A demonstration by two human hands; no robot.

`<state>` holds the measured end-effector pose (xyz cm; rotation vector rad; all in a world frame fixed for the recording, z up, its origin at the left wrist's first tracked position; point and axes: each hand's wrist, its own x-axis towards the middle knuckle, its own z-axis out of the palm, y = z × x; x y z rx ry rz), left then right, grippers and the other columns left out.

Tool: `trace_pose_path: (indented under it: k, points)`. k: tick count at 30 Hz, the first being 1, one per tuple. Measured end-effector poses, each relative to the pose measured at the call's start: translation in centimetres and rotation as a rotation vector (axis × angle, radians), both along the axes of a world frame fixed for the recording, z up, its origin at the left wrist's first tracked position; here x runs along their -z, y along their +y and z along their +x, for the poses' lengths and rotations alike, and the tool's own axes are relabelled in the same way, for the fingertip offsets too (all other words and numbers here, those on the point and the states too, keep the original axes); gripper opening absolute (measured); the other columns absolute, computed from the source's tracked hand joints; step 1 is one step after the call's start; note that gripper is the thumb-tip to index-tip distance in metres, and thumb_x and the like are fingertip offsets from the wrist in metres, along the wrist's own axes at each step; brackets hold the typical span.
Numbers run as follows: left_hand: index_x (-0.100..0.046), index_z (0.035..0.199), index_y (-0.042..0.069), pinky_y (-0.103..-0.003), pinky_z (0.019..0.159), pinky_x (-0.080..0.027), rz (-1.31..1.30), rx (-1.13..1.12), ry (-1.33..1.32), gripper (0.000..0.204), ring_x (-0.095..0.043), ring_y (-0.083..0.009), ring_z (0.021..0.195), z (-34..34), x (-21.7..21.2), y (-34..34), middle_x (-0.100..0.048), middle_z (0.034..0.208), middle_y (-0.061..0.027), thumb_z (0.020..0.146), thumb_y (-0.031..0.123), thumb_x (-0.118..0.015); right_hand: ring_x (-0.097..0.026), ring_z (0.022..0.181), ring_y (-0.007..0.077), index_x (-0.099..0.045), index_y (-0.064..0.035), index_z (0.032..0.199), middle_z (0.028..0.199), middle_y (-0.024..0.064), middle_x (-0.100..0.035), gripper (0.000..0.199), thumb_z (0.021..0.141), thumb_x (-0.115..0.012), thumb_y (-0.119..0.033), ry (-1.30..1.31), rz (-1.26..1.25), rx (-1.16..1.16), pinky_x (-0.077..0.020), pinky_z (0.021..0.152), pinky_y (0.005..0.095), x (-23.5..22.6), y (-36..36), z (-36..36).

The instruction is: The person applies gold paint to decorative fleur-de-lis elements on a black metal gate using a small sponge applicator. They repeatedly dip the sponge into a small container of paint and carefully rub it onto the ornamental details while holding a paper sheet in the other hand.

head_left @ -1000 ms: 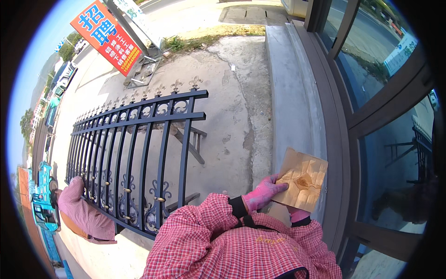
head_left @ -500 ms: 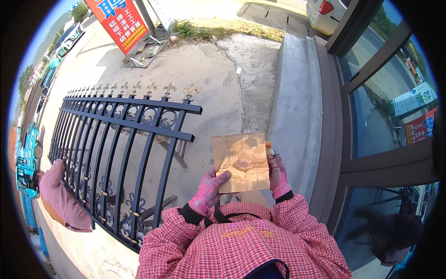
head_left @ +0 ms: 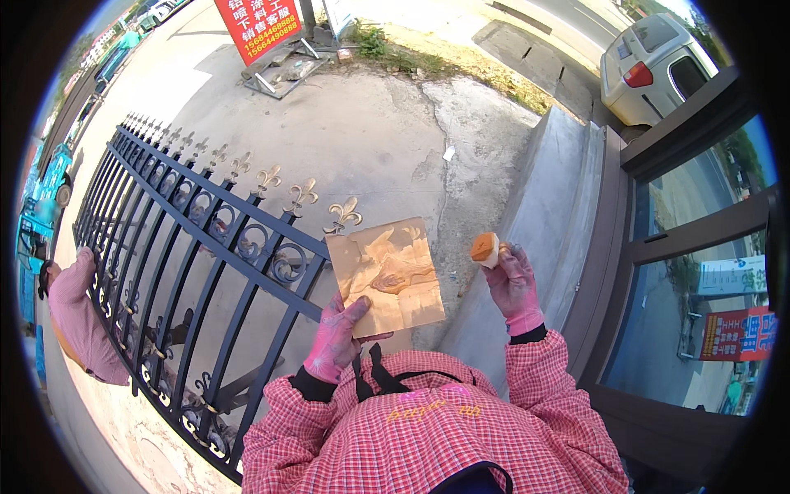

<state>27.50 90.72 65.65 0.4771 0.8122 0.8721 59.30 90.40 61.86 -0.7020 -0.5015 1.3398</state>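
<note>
In my left hand (head_left: 336, 336), gloved in pink, is a flat square of brown cardboard (head_left: 407, 300), the thumb on top and the other fingers beneath. Darker brown, wet-looking smears cover its middle. To the right, apart from the cardboard, my right hand (head_left: 512, 288), in a stained pink glove, pinches a small white sponge (head_left: 485, 249) with an orange-brown face. Close by on the left leans a black metal fence panel (head_left: 197, 230) with scrollwork rings. Its spear-like finials (head_left: 303, 196) are gold at the near end.
Another person (head_left: 86, 321) in a checked top is at the fence's far left side. A concrete step (head_left: 535, 222) and glass door frames (head_left: 699, 239) border my right. Farther off are a red sign (head_left: 259, 29) on a stand and a parked van (head_left: 654, 70).
My right hand has come away from behind the cardboard to the right, bringing the sponge into full view. The cardboard has shifted left in the picture. The view has turned, so the surroundings have shifted.
</note>
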Motion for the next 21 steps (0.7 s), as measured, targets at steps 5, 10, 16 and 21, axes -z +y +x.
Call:
trace_pose_path:
  k: [5, 10, 16, 21]
  points:
    - [-0.032, 0.14, 0.009, -0.044, 0.069, -0.062, 0.036, -0.052, -0.035, 0.055, -0.061, -0.0288, 0.108, 1.4, 0.0, 6.8, -0.052, 0.13, -0.0123, 0.093, 0.021, -0.059, -0.061, 0.102, 0.0174, -0.057, -0.0061, 0.122, 0.116, 0.0071, -0.062, 0.046, 0.077, -0.062, 0.003, -0.183, -0.073, -0.085, -0.0513, 0.085, 0.0275, -6.4, 9.7, -0.4]
    - [-0.033, 0.139, 0.009, -0.043, 0.066, -0.062, 0.01, -0.168, -0.028, 0.057, -0.064, -0.0276, 0.103, 1.7, 0.0, 11.2, -0.053, 0.127, -0.0118, 0.091, 0.021, -0.061, -0.059, 0.103, 0.0157, -0.054, -0.0054, 0.124, 0.119, 0.0054, -0.058, 0.046, 0.08, -0.06, 0.003, -0.334, -0.078, -0.339, -0.0513, 0.08, 0.0237, -8.0, 18.5, -0.7]
    - [-0.036, 0.137, 0.008, -0.042, 0.064, -0.063, -0.006, -0.478, -0.021, 0.056, -0.065, -0.026, 0.099, 3.0, 0.5, 14.6, -0.055, 0.124, -0.011, 0.09, 0.022, -0.063, -0.06, 0.102, 0.0172, -0.053, -0.0038, 0.119, 0.112, 0.0055, -0.059, 0.042, 0.079, -0.061, 0.006, -0.443, 0.006, -0.663, -0.0529, 0.087, 0.0331, -8.6, 28.5, -4.3]
    - [-0.038, 0.135, 0.008, -0.042, 0.066, -0.062, -0.016, -0.754, -0.019, 0.054, -0.064, -0.0243, 0.101, 5.3, 1.4, 16.3, -0.056, 0.123, -0.0104, 0.09, 0.023, -0.064, -0.057, 0.093, 0.0098, -0.058, -0.0025, 0.117, 0.112, 0.0029, -0.058, 0.04, 0.079, -0.061, 0.01, -0.749, 0.2, -0.992, -0.0487, 0.073, 0.0225, -9.6, 37.3, -6.7]
